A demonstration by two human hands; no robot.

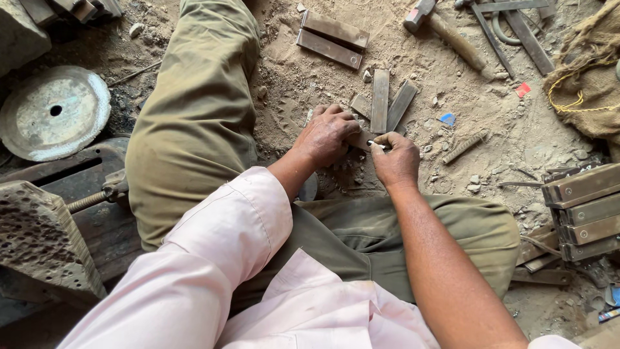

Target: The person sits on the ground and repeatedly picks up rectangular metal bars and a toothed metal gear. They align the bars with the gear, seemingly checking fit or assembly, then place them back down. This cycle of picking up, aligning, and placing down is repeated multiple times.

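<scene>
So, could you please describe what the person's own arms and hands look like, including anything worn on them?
Both hands are bare, with no gloves, rings or watch visible. The left hand comes out of a pale pink shirt sleeve, loose and rolled or pushed up to about the elbow. The right hand is on a forearm bare along its whole visible length; only a bit of pale cloth shows at the bottom edge.

Head view, person seated on ground, legs spread. Left arm in pale pink sleeve, pushed up past the wrist, reaches forward from lower left; forearm bare near the wrist. Left hand (327, 137) lies palm down, knuckles up, fingers curled and pressed downward. Right arm bare, extends from lower right, forearm angled up and leftward. Right hand (396, 160) sits just beside the left, back of hand up, fingers bent inward in a pinch, thumb tip toward the left hand.
</scene>
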